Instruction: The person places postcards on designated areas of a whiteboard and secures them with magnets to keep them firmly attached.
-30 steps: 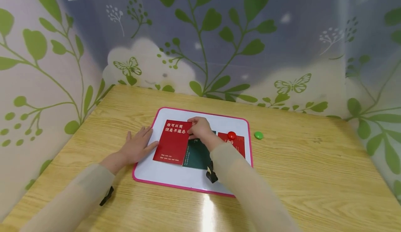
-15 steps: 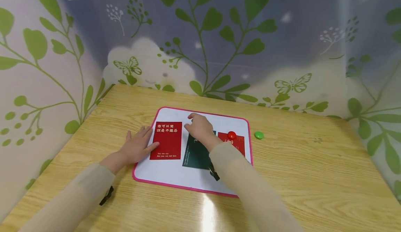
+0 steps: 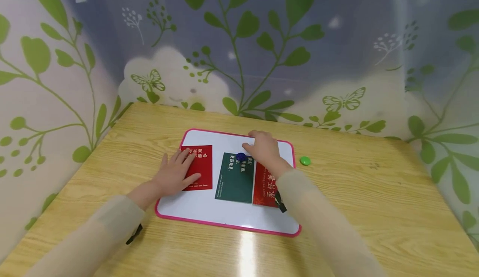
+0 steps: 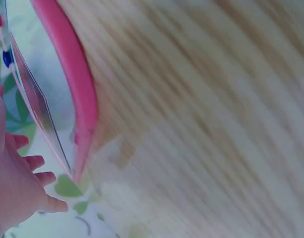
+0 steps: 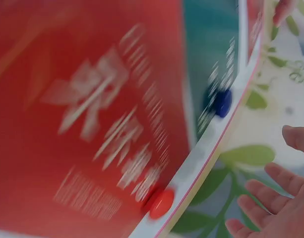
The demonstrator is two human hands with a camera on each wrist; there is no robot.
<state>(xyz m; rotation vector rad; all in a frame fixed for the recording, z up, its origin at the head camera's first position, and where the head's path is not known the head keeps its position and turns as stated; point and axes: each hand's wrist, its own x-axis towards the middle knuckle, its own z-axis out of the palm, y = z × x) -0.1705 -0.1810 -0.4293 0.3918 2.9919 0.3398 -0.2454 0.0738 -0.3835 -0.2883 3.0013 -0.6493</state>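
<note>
A small whiteboard [image 3: 202,208] with a pink rim lies on the table. My left hand [image 3: 171,178], fingers spread, lies over the left part of a red card [image 3: 203,175] with white writing. A dark green card [image 3: 235,183] lies in the middle, a round blue magnet [image 3: 241,157] at its top. My right hand [image 3: 263,149] hovers over the top of a second red card [image 3: 263,190], its fingers loosely extended and holding nothing. In the right wrist view a red magnet [image 5: 161,204] sits at that card's top edge; the right hand hides it in the head view.
A round green magnet [image 3: 305,160] lies on the wooden table [image 3: 374,202] just right of the board. Behind the table hangs a cloth backdrop [image 3: 262,77] with a leaf print.
The left red card slid left, away from the green card, and my right hand let go of it. That hand then moved right, uncovering the blue magnet. My left hand shifted right onto the card.
</note>
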